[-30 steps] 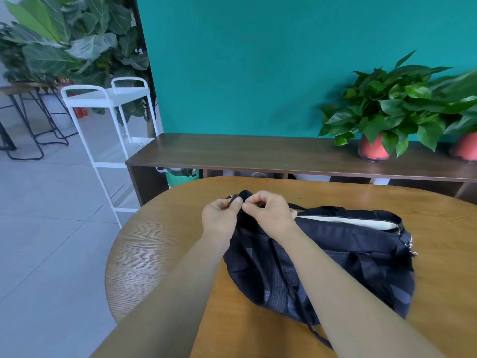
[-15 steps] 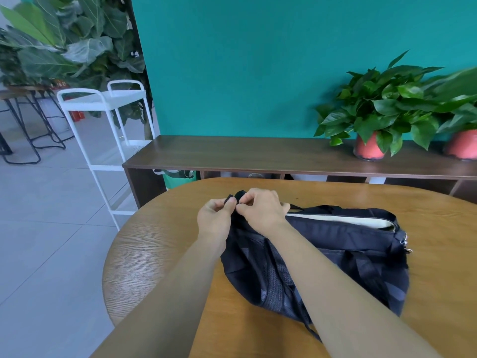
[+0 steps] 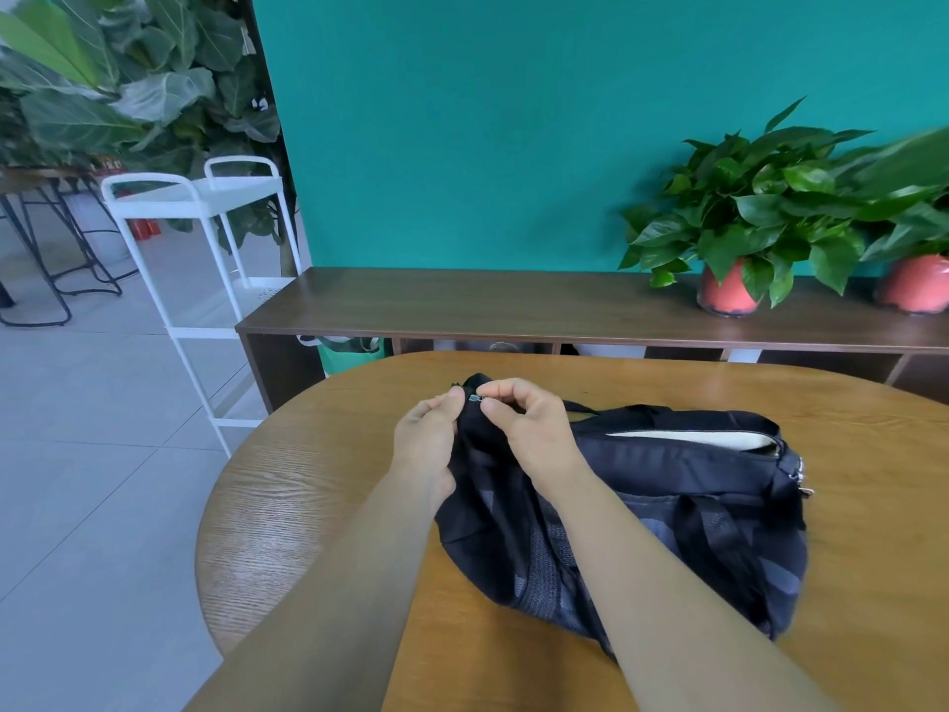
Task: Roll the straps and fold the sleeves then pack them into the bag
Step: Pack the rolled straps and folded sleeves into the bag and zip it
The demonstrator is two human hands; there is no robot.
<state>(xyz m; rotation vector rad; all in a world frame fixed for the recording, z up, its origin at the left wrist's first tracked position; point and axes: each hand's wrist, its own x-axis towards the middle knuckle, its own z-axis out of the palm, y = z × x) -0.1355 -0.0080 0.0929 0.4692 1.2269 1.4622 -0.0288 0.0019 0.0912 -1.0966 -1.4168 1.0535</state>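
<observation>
A black bag lies on its side on the round wooden table. Its top opening gapes along the far edge and shows a pale lining or cloth inside. My left hand pinches the bag's left end fabric. My right hand pinches a small metal zipper pull at that same end, thumb and forefinger closed on it. A metal clip hangs at the bag's right end. No loose straps or sleeves show outside the bag.
A dark wooden bench runs behind the table, with two potted plants in red pots at its right. A white metal cart stands to the left, with stools and large leafy plants behind it. Grey tile floor lies on the left.
Both hands stay at the bag's left end. My right fingers have shifted slightly and the metal zipper pull now shows between them. The view has tilted a little.
</observation>
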